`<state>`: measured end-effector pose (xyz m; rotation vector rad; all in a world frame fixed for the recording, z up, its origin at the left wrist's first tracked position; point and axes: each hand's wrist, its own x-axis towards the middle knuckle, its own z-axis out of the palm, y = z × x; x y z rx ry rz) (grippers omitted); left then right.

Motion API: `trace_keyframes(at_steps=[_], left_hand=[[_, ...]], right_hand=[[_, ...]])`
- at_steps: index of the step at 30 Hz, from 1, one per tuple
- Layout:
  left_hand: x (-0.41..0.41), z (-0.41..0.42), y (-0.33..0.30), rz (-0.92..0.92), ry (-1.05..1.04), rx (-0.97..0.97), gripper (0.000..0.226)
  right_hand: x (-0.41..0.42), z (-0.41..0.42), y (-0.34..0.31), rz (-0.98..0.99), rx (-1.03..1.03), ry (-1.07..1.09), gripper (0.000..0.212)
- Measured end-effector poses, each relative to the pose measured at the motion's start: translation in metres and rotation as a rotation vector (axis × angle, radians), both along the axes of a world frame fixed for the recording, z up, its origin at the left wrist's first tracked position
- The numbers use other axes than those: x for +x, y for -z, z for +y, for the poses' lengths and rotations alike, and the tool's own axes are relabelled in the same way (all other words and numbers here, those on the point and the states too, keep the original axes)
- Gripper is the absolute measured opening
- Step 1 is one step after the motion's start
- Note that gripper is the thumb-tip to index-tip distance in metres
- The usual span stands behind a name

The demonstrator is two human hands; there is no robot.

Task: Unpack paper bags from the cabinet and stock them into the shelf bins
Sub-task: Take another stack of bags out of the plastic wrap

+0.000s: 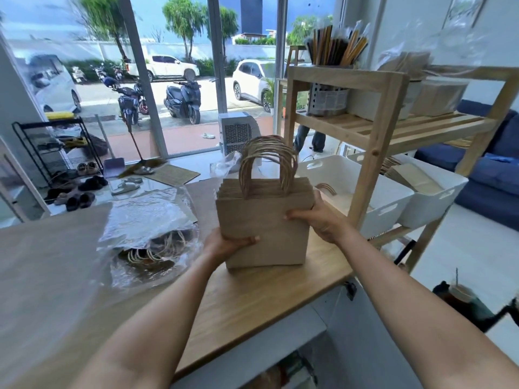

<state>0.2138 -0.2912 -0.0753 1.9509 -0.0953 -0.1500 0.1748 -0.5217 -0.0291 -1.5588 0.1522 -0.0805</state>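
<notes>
Observed: a stack of brown paper bags [264, 228] stands upright on the wooden countertop [252, 301], twisted-paper handles uppermost, at roughly the centre of view. Whether its lower edge rests fully on the countertop or is lifted slightly clear cannot be told.

Left hand [227, 244]: at the stack's 8 o'clock corner. Thumb lies flat across the front face; the fingers pass behind and are hidden, so their spread cannot be told. The stack is pinched between thumb and hidden fingers.

Right hand [317, 217]: at the stack's 3 o'clock edge. Fingers pressed together and curled over the front face, palm against the side. The two hands squeeze from opposite sides, which in my judgement keeps the loose bags aligned as one block instead of fanning out.

Surroundings: at 9 o'clock of the stack, a clear plastic wrapper [148, 228] lies open on the countertop with more handled bags visible inside, so further stock appears to remain. At 2 o'clock, just beyond the countertop edge, a white bin [373, 203] sits on the lower tier of the wooden shelf [376, 127]; a few bag handles show at its bottom, and it is otherwise largely unfilled. A second white bin [432, 200] beside it at 3 o'clock holds flat paper items.

Assessment: unwrapping of this bundle appears complete; transfer to the near bin is not yet done. The upright, handles-up hold suits lowering the block straight into the bin
</notes>
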Motion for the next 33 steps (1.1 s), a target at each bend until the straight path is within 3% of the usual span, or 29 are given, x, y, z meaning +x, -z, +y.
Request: trace_keyframes(at_steps=[3,8,12,15,23,28,33], left_hand=[[0.000,-0.006,0.007,0.022,-0.010,-0.047,0.083],[0.004,-0.001,0.000,0.067,0.162,-0.080,0.069],[0.019,0.013,-0.025,-0.053,0.219,-0.138,0.084],[0.027,0.019,-0.051,-0.076,0.256,-0.141,0.076],[0.025,0.019,-0.043,-0.140,0.216,-0.150,0.048],[0.018,0.013,-0.048,-0.024,0.254,-0.218,0.034],[0.010,-0.013,-0.048,0.118,0.371,-0.223,0.051]], right_hand=[[-0.002,-0.005,0.006,0.014,-0.023,-0.005,0.105],[-0.002,-0.012,0.004,0.019,-0.052,-0.064,0.107],[0.001,-0.022,0.000,0.019,-0.083,-0.138,0.118],[0.000,-0.027,-0.002,0.027,-0.177,-0.182,0.122],[-0.005,-0.023,0.001,-0.066,-0.219,-0.117,0.099],[-0.021,-0.023,0.003,-0.053,-0.080,-0.031,0.073],[-0.053,-0.040,0.004,0.004,0.040,0.048,0.081]])
